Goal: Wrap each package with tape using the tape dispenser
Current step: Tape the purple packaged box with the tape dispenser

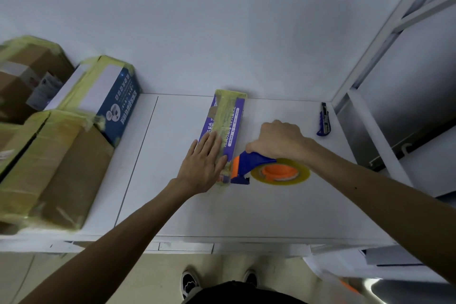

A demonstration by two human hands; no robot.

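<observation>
A long purple package (228, 118) lies on the white table (271, 210), a strip of yellowish tape running along its top. My left hand (203, 164) presses flat on the package's near end with fingers straight. My right hand (277, 140) grips the handle of the blue and orange tape dispenser (261, 166). The dispenser lies on its side, its head against the package's near right corner. Its yellow tape roll (281, 174) faces up beside my right wrist.
Several taped boxes stand at the left: a blue and white box (106, 96) and brown cardboard boxes (49, 170). A blue utility knife (323, 119) lies at the back right of the table. A white metal shelf frame (370, 116) borders the right side.
</observation>
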